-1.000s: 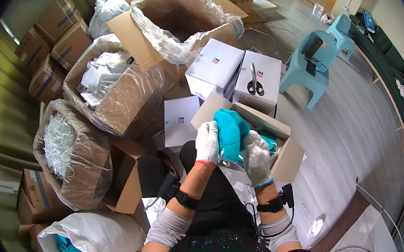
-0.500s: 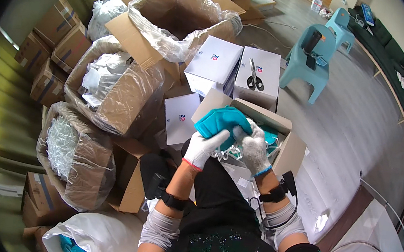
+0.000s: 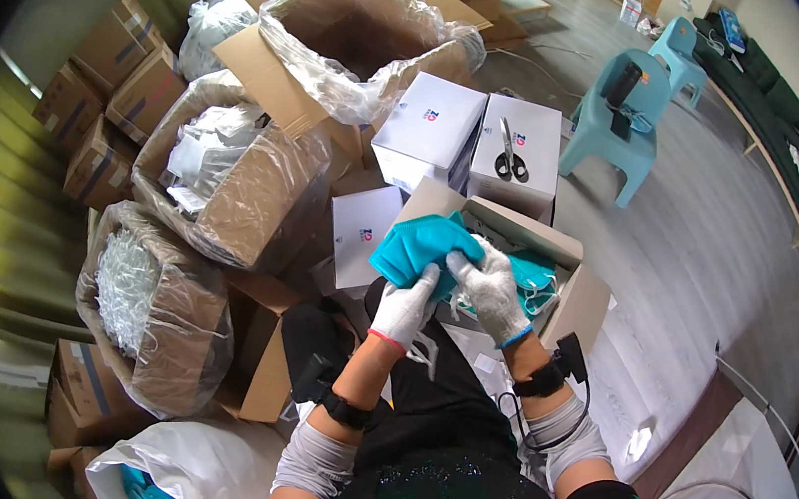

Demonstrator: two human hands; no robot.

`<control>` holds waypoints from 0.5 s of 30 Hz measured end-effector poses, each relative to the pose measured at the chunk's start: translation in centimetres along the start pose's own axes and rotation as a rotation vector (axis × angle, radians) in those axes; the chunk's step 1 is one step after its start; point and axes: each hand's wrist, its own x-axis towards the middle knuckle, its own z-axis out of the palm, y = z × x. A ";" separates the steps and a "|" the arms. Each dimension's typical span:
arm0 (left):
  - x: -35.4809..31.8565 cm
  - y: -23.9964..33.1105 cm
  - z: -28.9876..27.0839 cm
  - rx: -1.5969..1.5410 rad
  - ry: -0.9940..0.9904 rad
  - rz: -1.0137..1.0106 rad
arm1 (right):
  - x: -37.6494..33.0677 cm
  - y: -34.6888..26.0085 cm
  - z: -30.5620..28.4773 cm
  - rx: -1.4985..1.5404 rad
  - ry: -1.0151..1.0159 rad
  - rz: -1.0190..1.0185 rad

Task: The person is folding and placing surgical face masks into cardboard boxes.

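Teal face masks point(image 3: 422, 248) are held up in front of my body; I cannot tell how many are stacked. My left hand point(image 3: 404, 312), in a white knit glove, pinches their near edge, thumb on top. Gloved too, my right hand point(image 3: 489, 285) grips their right side, fingers closed. White ear loops dangle below, beside my left wrist. Just beyond and to the right is an open carton point(image 3: 586, 292) holding more teal masks point(image 3: 533, 274), partly hidden by my right hand.
Scissors point(image 3: 508, 151) rest on one of several white boxes point(image 3: 427, 123) ahead. At left stand lined cartons, one with white strips point(image 3: 125, 294), another with pale packets point(image 3: 211, 159). A white sack point(image 3: 205, 455) with teal pieces lies lower left. Blue chairs point(image 3: 614, 126) stand far right.
The masks have shifted a little left and toward me, their face turned flatter. My right hand has followed leftward, and the left hand has dropped slightly nearer, with loops now hanging by its wrist.
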 end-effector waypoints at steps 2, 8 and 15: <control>1.1 -0.7 -0.7 0.139 0.111 0.272 | 0.2 -0.1 -0.1 -0.310 0.015 0.254; 1.0 1.1 -2.2 0.219 0.170 0.508 | -1.5 0.3 0.0 0.029 -0.186 0.352; 1.9 -1.0 -0.7 -0.077 0.329 0.558 | -0.2 1.7 3.3 0.770 -0.312 0.751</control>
